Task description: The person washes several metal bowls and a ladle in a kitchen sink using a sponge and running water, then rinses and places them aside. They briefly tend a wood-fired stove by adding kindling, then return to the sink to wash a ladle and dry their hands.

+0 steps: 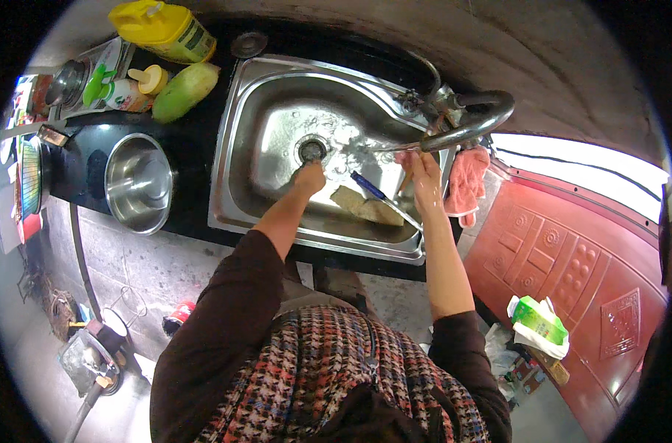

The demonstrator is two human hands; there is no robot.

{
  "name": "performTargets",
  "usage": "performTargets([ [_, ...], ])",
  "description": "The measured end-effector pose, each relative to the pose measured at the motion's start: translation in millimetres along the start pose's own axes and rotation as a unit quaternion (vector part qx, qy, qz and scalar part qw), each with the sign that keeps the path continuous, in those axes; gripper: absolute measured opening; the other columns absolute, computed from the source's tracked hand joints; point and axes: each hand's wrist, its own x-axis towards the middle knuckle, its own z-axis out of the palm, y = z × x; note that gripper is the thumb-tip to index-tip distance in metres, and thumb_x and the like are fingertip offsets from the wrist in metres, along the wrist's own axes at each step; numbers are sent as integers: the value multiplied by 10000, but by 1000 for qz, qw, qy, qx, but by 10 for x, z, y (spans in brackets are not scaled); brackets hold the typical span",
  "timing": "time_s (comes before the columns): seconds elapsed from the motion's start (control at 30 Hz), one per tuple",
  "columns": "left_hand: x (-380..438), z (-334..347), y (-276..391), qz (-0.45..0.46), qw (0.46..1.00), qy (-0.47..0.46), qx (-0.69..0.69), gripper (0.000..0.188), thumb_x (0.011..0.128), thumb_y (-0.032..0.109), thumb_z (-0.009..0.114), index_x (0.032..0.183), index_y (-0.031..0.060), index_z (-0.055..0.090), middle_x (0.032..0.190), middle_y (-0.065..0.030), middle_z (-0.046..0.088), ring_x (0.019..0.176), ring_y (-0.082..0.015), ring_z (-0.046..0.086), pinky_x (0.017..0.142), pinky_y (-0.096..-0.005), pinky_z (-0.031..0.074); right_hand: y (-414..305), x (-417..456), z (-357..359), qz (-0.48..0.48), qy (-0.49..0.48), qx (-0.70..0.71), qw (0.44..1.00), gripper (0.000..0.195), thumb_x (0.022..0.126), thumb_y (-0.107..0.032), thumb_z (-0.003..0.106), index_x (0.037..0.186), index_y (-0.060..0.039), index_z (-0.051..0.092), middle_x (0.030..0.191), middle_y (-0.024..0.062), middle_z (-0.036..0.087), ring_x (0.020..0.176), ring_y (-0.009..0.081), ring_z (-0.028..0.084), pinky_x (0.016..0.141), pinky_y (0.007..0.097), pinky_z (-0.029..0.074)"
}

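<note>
Both my hands are inside a stainless steel sink (pixel 269 99). My left hand (pixel 312 177) is curled with its fingertips at the round drain (pixel 312 149); whether it grips anything there is hidden. My right hand (pixel 426 174) is wet, close to the mouth of the curved metal faucet (pixel 468 130), from which water runs. Its fingers are bent, and I cannot tell whether something is between them. Between the hands, a blue-handled tool (pixel 369 185) with a narrow metal shaft leans toward the sink's near right corner. Beneath it lies a tan scrubbing pad (pixel 363 206).
A steel basin (pixel 139 183) stands on the black counter (pixel 194 166) to the left. Behind it are a green gourd-like vegetable (pixel 185 91), a spray bottle (pixel 120 94) and a yellow jug (pixel 164 33). A pink cloth (pixel 468 180) hangs at the sink's right. A red embossed panel (pixel 563 255) stands beyond.
</note>
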Motion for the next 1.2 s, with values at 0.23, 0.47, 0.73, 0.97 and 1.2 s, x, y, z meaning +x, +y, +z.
performTargets([
  [0.23,-463,-869,1707,-65,722,-252,-640,338,969,336,509,1077,24,583,710,-22,524,544,-134,524,525,-280,453,283,-349,-622,36,128,-98,986,238,991,-249,500,1108,-80,621,742,-33,554,524,35,411,454,198,315],
  [0.47,-1028,-1028,1703,67,779,-63,-621,268,1008,287,455,1041,48,573,821,-15,588,721,-94,541,652,-256,448,-273,-234,59,-7,-63,-111,992,273,967,-252,509,1065,-31,635,737,31,586,665,120,533,611,298,440],
  [0.73,-655,-1418,2190,28,789,-98,-606,408,931,434,567,1086,57,578,841,2,576,725,-95,512,591,-272,402,-94,232,409,-152,48,-194,968,264,939,-189,463,1120,-5,518,1069,267,541,946,432,499,862,469,420],
  [0.97,-662,-1295,2367,36,827,-95,-553,250,970,297,528,1007,54,577,814,-4,605,757,-116,555,623,-290,420,-362,-162,2,-162,-31,-255,953,488,852,-101,541,1305,7,393,1163,274,495,1095,415,455,957,461,377],
  [1.2,-695,-1770,1938,-3,804,-7,-594,324,982,377,476,850,85,528,763,-57,588,695,-131,476,660,-316,382,-1028,11,-878,-298,295,-567,709,632,818,-169,621,1342,63,355,1286,309,438,1201,435,427,1025,466,362],
])
